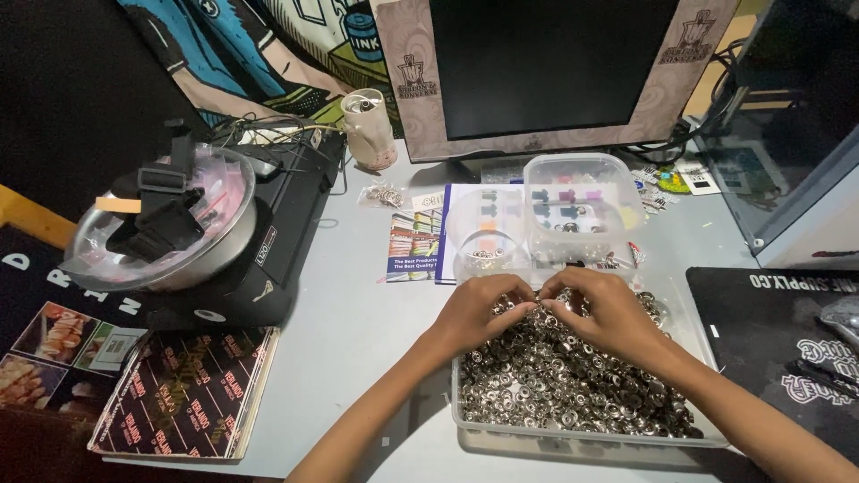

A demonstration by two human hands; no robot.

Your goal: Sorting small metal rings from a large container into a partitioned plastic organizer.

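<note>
Over the clear tray (465, 420) of metal snap rings (555, 385), left hand (474, 313) and right hand (608, 313) meet — fingers (537, 300) pinching one small ring together.

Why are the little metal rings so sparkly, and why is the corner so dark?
Head view: overhead light glints off the metal rings in the clear tray under the left hand and right hand; the top-left corner lies in deep shadow; edges bend slightly from the wide lens.

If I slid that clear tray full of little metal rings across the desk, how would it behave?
The clear tray is heaped with metal rings, so it is probably heavy and would drag. Its thin plastic walls may flex. The loose rings would likely shift, perhaps spilling near both hands.
</note>
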